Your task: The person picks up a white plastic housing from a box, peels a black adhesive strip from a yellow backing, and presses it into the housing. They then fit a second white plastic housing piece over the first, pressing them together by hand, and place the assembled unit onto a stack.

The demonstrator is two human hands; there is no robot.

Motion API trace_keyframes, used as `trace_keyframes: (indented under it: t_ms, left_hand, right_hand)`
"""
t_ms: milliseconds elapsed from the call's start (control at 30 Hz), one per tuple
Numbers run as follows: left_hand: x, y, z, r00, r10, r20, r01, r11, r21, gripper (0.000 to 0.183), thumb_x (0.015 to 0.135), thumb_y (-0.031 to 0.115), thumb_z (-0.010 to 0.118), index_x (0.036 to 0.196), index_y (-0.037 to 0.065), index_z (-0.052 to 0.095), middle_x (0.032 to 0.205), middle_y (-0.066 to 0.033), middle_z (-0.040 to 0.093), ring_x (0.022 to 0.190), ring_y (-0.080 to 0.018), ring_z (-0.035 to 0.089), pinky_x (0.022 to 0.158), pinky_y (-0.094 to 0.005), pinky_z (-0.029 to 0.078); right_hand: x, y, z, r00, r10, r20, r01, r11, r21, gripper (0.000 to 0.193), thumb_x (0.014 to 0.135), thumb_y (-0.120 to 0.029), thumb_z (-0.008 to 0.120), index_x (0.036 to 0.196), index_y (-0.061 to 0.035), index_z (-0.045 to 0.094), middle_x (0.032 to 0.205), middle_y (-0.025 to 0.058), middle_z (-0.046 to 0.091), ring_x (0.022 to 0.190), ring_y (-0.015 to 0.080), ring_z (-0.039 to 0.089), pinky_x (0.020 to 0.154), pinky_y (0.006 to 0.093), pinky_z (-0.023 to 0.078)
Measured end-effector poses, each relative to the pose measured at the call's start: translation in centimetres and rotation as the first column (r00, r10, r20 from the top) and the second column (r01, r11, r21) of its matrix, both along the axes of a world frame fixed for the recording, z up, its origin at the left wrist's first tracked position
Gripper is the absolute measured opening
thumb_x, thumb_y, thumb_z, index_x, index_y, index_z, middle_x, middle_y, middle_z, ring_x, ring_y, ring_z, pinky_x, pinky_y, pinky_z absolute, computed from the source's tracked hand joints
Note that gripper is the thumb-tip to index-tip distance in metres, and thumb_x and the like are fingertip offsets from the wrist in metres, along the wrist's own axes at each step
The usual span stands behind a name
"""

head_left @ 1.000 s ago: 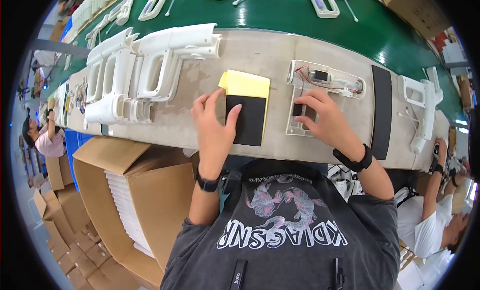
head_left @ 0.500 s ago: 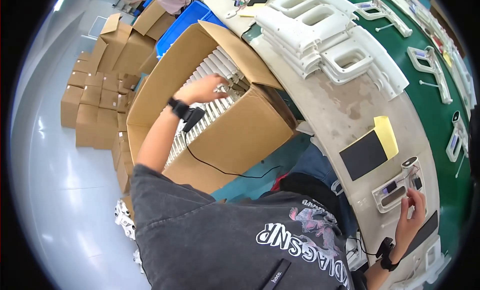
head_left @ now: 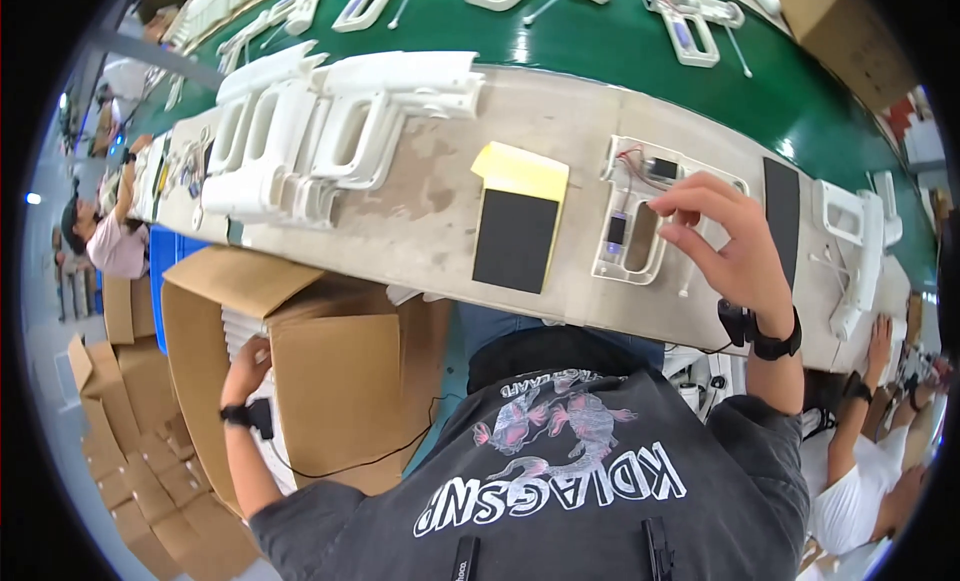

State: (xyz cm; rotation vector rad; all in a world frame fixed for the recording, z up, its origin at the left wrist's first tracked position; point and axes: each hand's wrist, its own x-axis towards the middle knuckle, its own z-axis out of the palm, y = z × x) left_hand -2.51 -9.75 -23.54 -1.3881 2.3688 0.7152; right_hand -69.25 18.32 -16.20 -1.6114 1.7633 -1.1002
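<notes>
the right hand [head_left: 735, 233] has loose, parted fingers; under and left of them lies a wired white housing half [head_left: 640, 190]. the left hand [head_left: 248, 369] is in a cardboard box [head_left: 335, 381], white shells [head_left: 240, 325] just beyond its fingers; i cannot tell its grip.

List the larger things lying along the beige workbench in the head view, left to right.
Stacked white shells, black and yellow sheets, open white casing with wires, black strip, white handled part.
</notes>
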Motion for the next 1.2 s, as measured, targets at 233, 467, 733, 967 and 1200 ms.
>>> trace_keyframes:
  t_ms: [233, 467, 733, 967, 1200]
  left_hand:
    - [7.3, 5.2, 20.3, 0.831, 0.414, -0.372, -0.556, 0.612, -0.562, 0.048, 0.11, 0.033, 0.042, 0.14, -0.004, 0.05, 0.139, -0.0149, 0.056, 0.127, -0.025, 0.052, 0.113, -0.0376, 0.036]
    - [-24.1, 11.3, 28.1, 0.904, -0.083, -0.419, -0.195, 0.792, -0.578, 0.04, 0.111, 0.035, 0.037, 0.115, -0.001, 0.055, 0.1, -0.0109, 0.058, 0.09, -0.0198, 0.057, 0.082, -0.0316, 0.046]
    - [-55.0, 10.3, 16.7, 0.553, -0.713, -0.431, 0.76, 0.644, -0.09, 0.023, 0.103, 0.025, 0.056, 0.109, 0.003, 0.057, 0.086, -0.0223, 0.061, 0.082, -0.0421, 0.06, 0.072, -0.047, 0.047]
    - [-61.0, 9.7, 6.4, 0.374, -0.814, -0.445, 0.832, 0.507, -0.227, 0.067, 0.09, 0.042, 0.072, 0.141, 0.005, 0.05, 0.132, -0.0197, 0.058, 0.116, -0.0385, 0.058, 0.1, -0.0448, 0.047]
    - [-60.2, 10.4, 0.8, 0.456, -0.715, -0.53, 0.753, 0.627, -0.199, 0.083, 0.078, 0.028, 0.082, 0.149, 0.008, 0.045, 0.138, -0.017, 0.055, 0.123, -0.0391, 0.055, 0.106, -0.0467, 0.043]
  right_hand:
    - [0.2, 1.2, 1.9, 0.994, -0.089, -0.066, 0.072, 0.972, -0.223, 0.025, 0.084, 0.004, 0.07, 0.108, -0.0004, 0.072, 0.095, 0.0113, 0.069, 0.084, 0.0206, 0.065, 0.074, 0.0322, 0.052]
    - [6.1, -2.5, 3.9, 0.866, -0.254, -0.43, -0.189, 0.631, -0.753, 0.04, 0.081, -0.011, 0.069, 0.121, -0.0111, 0.069, 0.126, 0.0105, 0.064, 0.111, 0.0265, 0.061, 0.095, 0.0387, 0.051]
    - [-1.6, 3.3, 0.9, 0.794, -0.194, -0.576, -0.094, 0.897, -0.432, 0.063, 0.075, -0.004, 0.076, 0.136, -0.0128, 0.06, 0.136, 0.0133, 0.06, 0.127, 0.0334, 0.057, 0.104, 0.0427, 0.049]
    - [-12.2, 6.9, -4.9, 0.971, -0.164, -0.171, 0.161, 0.986, -0.03, 0.074, 0.071, -0.001, 0.083, 0.139, -0.0075, 0.056, 0.132, 0.0165, 0.06, 0.122, 0.0344, 0.059, 0.102, 0.0403, 0.049]
    - [-12.9, 6.2, -8.2, 0.986, -0.127, -0.106, 0.136, 0.987, 0.085, 0.074, 0.07, -0.001, 0.084, 0.139, -0.0082, 0.056, 0.134, 0.0154, 0.06, 0.124, 0.0348, 0.058, 0.106, 0.0407, 0.047]
